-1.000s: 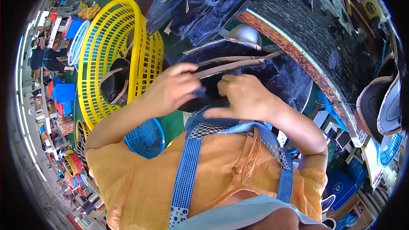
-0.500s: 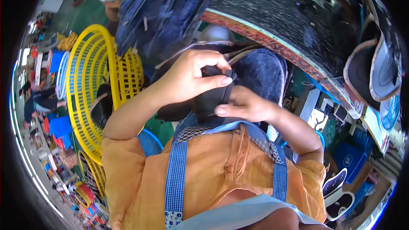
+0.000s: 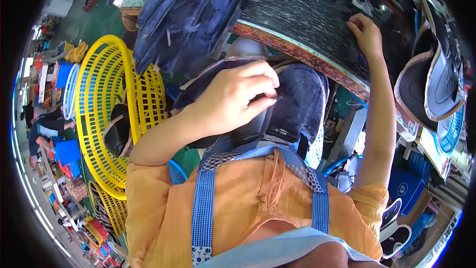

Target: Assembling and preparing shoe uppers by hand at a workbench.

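Note:
Across my lap lies a dark boot upper (image 3: 299,100), with blue-black fleece and smooth black leather showing. Above its middle, my left hand (image 3: 243,94) is closed, thumb against curled fingers; what sits in the pinch is too small to make out. My right hand (image 3: 368,35) is stretched far to the right over the black worktable (image 3: 297,15). Its fingers are curled down with the tips close together at the tabletop, and anything they hold is hidden. A heap of dark blue fleece-lined pieces (image 3: 193,15) hangs over the table's near left edge.
On my left stands a yellow plastic basket (image 3: 106,114) with a dark piece inside. Black trimmed uppers (image 3: 431,79) hang at the far right, near a blue basket (image 3: 450,134). A blue box (image 3: 406,186) sits low on the right. Another person (image 3: 42,131) is at the far left.
My right hand has left the lap and gone up and right to the tabletop. The folded black part under my left hand now lies flatter, and my left hand stays above it.

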